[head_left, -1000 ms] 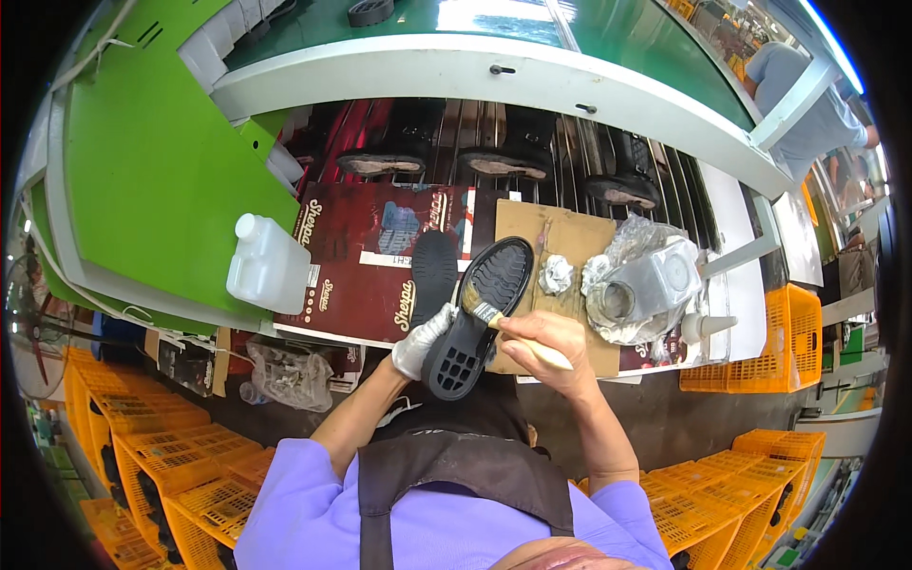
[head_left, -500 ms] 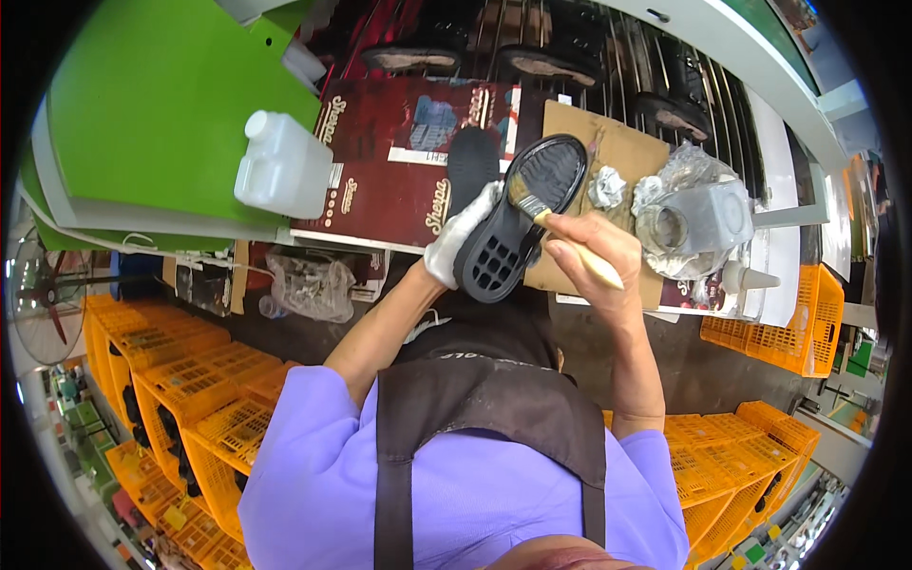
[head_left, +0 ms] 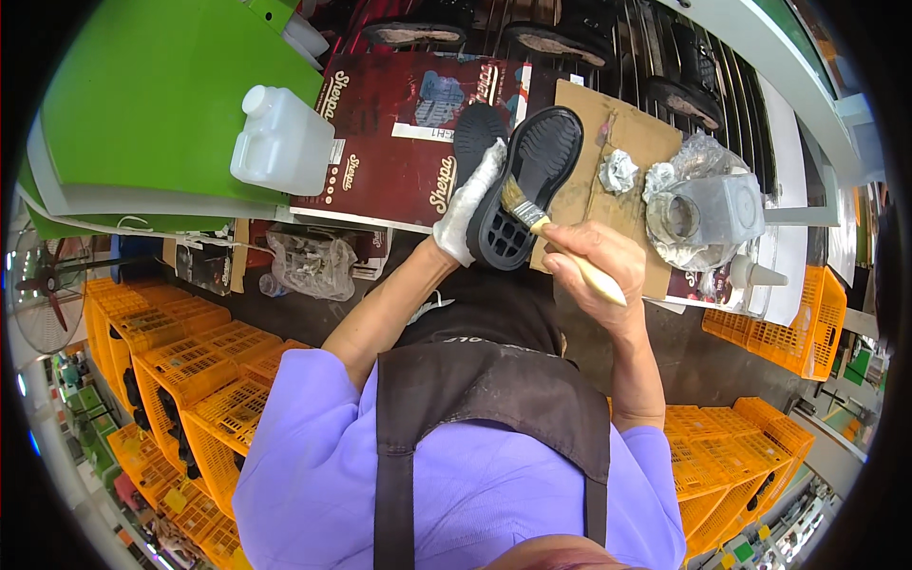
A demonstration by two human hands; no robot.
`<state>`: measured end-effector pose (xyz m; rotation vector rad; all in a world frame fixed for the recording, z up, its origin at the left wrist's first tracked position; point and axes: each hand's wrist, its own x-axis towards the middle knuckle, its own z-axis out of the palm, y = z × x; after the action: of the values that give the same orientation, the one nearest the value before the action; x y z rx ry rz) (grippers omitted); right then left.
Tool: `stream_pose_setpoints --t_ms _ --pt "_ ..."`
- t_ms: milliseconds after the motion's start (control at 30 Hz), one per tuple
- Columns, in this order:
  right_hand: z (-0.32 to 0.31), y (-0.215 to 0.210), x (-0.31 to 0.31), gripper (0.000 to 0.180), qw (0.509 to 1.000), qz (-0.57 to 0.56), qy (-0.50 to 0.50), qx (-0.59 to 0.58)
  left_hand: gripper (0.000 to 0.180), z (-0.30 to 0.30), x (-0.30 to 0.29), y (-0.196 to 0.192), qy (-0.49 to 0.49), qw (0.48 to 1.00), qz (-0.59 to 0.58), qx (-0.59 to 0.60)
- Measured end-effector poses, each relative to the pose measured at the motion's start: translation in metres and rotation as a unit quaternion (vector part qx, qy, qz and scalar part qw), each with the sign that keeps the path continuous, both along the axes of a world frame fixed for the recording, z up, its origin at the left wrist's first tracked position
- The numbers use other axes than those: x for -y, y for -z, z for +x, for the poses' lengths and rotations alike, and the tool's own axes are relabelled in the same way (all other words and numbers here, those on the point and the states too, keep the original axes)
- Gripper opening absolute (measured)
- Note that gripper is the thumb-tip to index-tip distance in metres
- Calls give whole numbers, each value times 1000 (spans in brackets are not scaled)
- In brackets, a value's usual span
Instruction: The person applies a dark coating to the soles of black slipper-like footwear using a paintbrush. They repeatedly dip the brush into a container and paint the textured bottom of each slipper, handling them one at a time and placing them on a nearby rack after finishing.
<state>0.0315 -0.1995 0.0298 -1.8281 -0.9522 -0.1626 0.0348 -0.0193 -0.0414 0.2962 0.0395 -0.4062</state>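
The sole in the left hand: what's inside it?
Inside the sole, ridges run across the front and a grid of hollows fills the heel. The brush covers a patch near the heel; what lies beneath it cannot be seen.

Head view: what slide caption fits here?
Gloved left hand holds a black shoe sole while the right hand holds a pale-handled brush at its recessed side.

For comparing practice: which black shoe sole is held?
The right black shoe sole, in the white-gloved left hand; the other sole lies on maroon cardboard.
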Motion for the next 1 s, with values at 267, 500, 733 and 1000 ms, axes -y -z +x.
stream_pose_setpoints --t_ms 267,500,733,1000 --pt "-8 -10 1 25 999 -12 -42 5 51 -2 3 3 -18 998 32 -41" --pt "-5 -33 4 28 995 -30 -92 13 42 -6 2 -25 18 995 24 -91" --pt "11 -47 3 30 984 -12 -178 28 37 -11 -3 -26 69 994 43 -79" --pt "20 -53 2 30 968 -18 -252 4 64 -23 -18 -38 103 842 431 307"
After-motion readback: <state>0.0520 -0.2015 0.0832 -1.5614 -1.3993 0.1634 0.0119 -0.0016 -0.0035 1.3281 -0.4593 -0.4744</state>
